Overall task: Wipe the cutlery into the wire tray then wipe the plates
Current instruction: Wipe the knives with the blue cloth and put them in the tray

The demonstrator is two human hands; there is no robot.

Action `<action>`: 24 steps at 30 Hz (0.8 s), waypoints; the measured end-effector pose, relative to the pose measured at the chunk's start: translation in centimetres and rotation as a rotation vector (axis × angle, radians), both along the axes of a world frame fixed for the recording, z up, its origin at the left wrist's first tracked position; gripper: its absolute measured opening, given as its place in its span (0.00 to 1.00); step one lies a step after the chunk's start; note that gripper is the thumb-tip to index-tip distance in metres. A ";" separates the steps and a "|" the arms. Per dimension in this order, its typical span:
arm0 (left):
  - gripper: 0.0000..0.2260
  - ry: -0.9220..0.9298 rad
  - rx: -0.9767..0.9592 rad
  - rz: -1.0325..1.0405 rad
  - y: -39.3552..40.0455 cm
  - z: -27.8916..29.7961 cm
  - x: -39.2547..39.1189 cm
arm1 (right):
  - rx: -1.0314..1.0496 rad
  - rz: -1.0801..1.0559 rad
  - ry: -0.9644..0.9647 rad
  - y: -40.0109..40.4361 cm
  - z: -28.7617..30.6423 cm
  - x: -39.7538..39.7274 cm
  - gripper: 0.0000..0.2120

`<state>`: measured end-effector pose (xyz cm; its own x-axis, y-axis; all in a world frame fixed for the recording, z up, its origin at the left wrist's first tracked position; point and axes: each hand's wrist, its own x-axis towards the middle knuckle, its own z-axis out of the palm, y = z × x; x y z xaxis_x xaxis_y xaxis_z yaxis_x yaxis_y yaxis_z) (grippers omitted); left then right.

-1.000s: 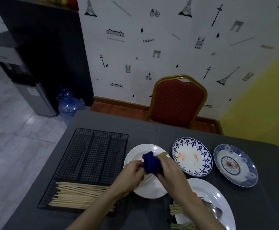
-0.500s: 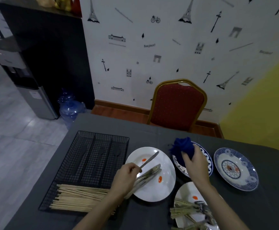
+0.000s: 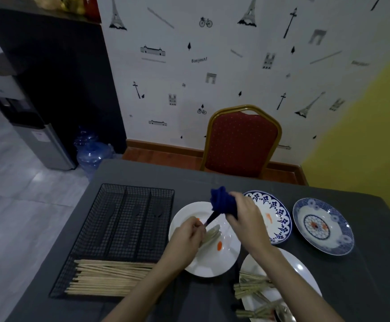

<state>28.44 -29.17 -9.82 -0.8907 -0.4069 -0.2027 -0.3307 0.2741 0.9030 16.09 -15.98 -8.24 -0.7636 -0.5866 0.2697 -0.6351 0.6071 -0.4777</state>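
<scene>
Your left hand [image 3: 186,237] closes around the handle ends of a small bundle of cutlery [image 3: 210,234] over the white plate [image 3: 215,263] at centre frame, while your right hand [image 3: 242,217] bunches a dark blue cloth [image 3: 222,202] around the upper end of one piece. Both grips are shut; exactly which utensil sits inside the cloth cannot be told in this dim light.

The piece being wiped runs on a slant, its long axis rising from the left hand at lower left toward the cloth at upper right. It looks thin, stiff, light metal, likely slick once wiped, so hold it at the handle and pull the cloth along its length. The cloth is soft and moulds to it.

The black wire tray [image 3: 129,228] waits just left of the plate on the dark tabletop [image 3: 363,287], with chopsticks [image 3: 110,278] lying crosswise in its near end. More unwiped cutlery rests on the plate at lower right [image 3: 303,273]. Two blue-patterned plates, one [image 3: 280,219] behind the right hand and one [image 3: 324,226] at right, still carry orange smears; treat them as fragile.
</scene>
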 end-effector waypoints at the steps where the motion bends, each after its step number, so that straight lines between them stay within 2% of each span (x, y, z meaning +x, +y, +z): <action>1: 0.06 -0.007 -0.002 0.014 0.0 0.2 -0.4 | -0.001 0.062 -0.002 -0.2 0.2 0.7 0.23; 4: 0.06 -0.032 0.051 -0.011 -0.3 0.3 -0.7 | 0.041 0.232 -0.020 -0.2 0.0 2.2 0.23; 8: 0.07 -0.093 -0.046 -0.052 0.0 -0.5 0.1 | 0.095 0.083 -0.056 0.4 -0.5 -0.1 0.18; 12: 0.05 -0.086 -0.063 -0.016 0.2 -0.7 -0.8 | 0.106 0.218 -0.076 -0.3 -1.4 2.5 0.20; 17: 0.07 -0.067 -0.131 -0.014 -0.5 -0.4 -0.3 | 0.086 0.009 -0.157 0.2 -2.6 0.7 0.15; 21: 0.08 -0.039 -0.161 -0.037 -0.9 0.8 -1.7 | 0.001 0.082 -0.059 -0.7 -2.2 3.5 0.22; 24: 0.07 -0.054 -0.248 -0.113 -1.0 1.1 -1.4 | 0.058 0.043 0.045 -0.7 -2.0 2.6 0.20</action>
